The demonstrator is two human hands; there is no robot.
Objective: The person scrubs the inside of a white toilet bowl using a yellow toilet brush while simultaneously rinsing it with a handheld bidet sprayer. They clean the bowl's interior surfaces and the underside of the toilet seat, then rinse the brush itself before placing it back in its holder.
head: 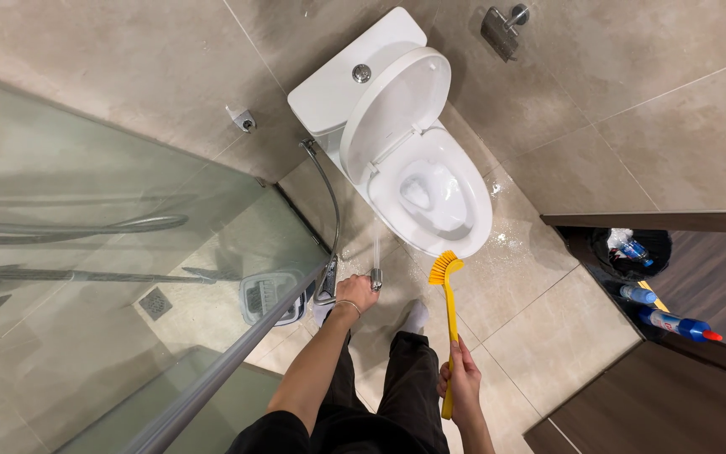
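My left hand [355,294] grips a metal spray nozzle [376,277] on a flexible hose [329,202], and a thin stream of water shoots from it towards the outside of the white toilet bowl [430,197]. The toilet's lid [392,109] and seat are up. My right hand [461,382] holds the handle of a yellow toilet brush [447,307], its bristle head just below the front rim of the bowl. My legs in black trousers and white socks stand in front of the toilet.
A glass shower screen [111,277] runs along my left, with a floor drain and a grey basket [269,296] behind it. On the right are a dark bin [632,252], blue bottles [674,324] and a dark wooden cabinet. The tiles around the toilet are wet.
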